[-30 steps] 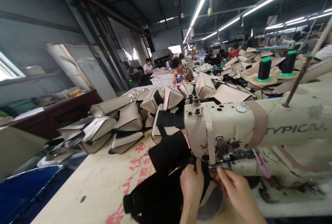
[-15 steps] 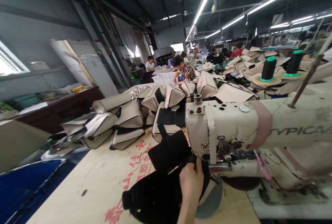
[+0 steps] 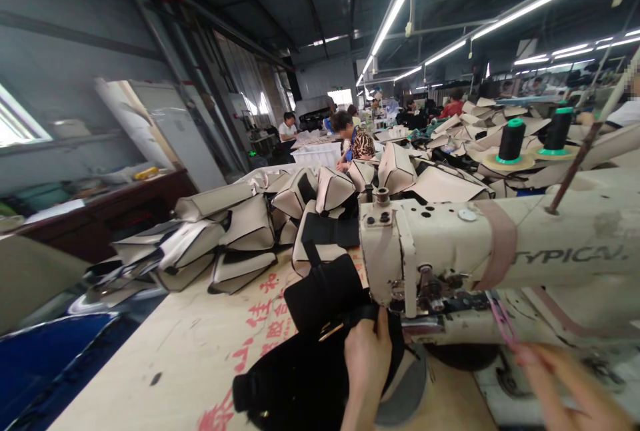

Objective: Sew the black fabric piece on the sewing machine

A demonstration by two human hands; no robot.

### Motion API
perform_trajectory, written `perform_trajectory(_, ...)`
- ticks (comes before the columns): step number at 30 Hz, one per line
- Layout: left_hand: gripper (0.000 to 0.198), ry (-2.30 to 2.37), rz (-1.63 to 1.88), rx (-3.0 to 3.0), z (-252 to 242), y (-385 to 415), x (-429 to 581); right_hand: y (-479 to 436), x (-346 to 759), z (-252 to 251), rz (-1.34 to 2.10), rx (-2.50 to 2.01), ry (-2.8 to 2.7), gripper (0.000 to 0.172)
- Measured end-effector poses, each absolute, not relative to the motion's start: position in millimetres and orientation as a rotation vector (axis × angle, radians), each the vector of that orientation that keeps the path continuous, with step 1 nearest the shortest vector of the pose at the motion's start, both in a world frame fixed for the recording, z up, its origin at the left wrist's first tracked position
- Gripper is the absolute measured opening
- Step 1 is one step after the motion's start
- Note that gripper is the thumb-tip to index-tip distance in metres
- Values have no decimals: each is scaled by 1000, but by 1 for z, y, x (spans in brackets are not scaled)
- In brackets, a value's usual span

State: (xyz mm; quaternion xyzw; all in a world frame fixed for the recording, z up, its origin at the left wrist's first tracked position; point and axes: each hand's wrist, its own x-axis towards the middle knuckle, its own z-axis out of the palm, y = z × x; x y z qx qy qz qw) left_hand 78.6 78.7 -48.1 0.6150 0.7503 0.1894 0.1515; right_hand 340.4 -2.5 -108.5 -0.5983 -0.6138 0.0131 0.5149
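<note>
My left hand (image 3: 367,361) is closed on a black fabric piece (image 3: 310,358), holding it under the head of a cream sewing machine (image 3: 450,244) marked TYPICAL. My right hand (image 3: 565,384) is blurred by motion at the lower right, reaching up toward pink thread snips (image 3: 500,318) that hang on the machine's arm. I cannot make out its fingers.
Several beige and black sewn pieces (image 3: 245,224) are piled on the wooden table (image 3: 200,351) behind the machine. Two black thread cones (image 3: 510,141) stand on top at right. Other people (image 3: 353,141) work at tables farther back. Blue fabric (image 3: 45,358) lies at the lower left.
My right hand left the needle area, went out of view, and now comes back blurred at the lower right near the pink snips. My left hand has kept its hold on the black fabric.
</note>
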Motion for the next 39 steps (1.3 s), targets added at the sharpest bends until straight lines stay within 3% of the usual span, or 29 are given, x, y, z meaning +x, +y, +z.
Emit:
perform_trajectory(4,38,2158,508,1750,-46,78,80,29,218,-84,616,-1408,-1607,27)
perform_trajectory(13,41,2110,536,1739,-43,78,82,63,177,-96,607,-1526,-1478,37)
perform_trajectory(22,50,2165,478,1765,-46,80,83,63,156,-105,838,-1462,-985,50)
perform_trajectory(28,40,2127,408,1844,-43,92,82,55,150,-102,952,-1407,-787,45)
perform_trajectory(33,38,2095,416,1881,-41,96,80,44,158,-94,1248,-1172,-771,45)
perform_trajectory(39,37,2077,383,1890,-39,99,79,49,153,-100,1256,-1196,-603,42)
